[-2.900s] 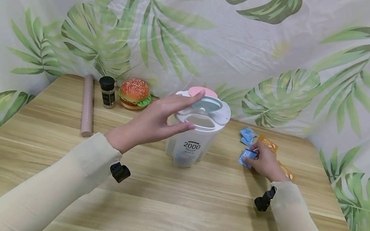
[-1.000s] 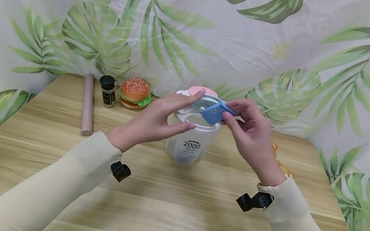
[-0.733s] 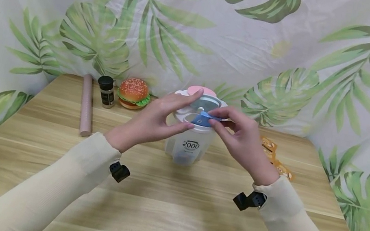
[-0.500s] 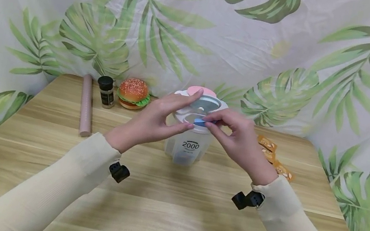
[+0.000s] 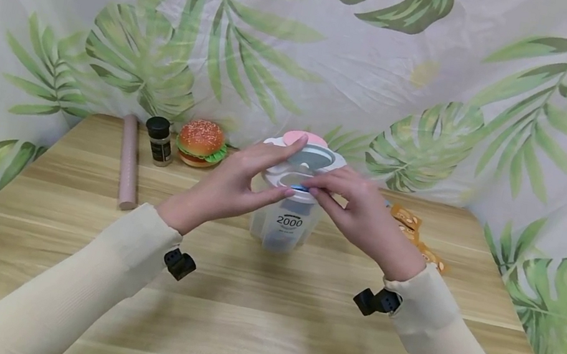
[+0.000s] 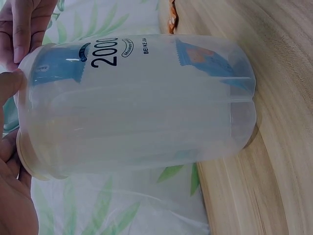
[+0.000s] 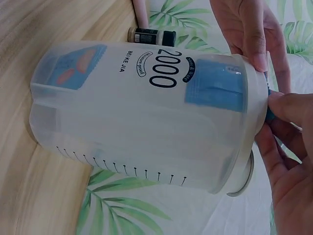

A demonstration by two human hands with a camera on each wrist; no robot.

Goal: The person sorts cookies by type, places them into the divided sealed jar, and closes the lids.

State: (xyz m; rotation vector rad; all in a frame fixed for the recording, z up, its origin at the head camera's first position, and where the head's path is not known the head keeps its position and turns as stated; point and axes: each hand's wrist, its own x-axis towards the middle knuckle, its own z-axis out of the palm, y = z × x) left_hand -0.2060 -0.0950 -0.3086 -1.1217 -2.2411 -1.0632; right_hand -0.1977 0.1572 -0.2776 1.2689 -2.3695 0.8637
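Observation:
A clear plastic storage container [image 5: 273, 235] marked 2000 stands upright on the table. Its white lid has an opening at the front and a raised grey flap [image 5: 314, 158] behind it. My left hand [image 5: 231, 183] holds the lid, thumb at the front rim and fingers spread along the left side. Over the opening, my right hand [image 5: 357, 212] pinches the top of a blue sachet [image 7: 215, 85], most of which hangs inside the container. Another blue sachet [image 7: 76, 66] lies at the container's bottom.
Orange sachets [image 5: 406, 215] lie right of the container, partly hidden by the right hand. Along the back left are a pink roller-like stick [image 5: 128, 169], a black-capped seasoning jar [image 5: 159, 141] and a toy hamburger [image 5: 201, 143]. A leaf-patterned cloth [image 5: 262, 40] hangs behind the wooden table.
My right hand took a blue sachet from the table at right, carried it left over the container and lowered it into the opening. The left hand stayed at the lid.

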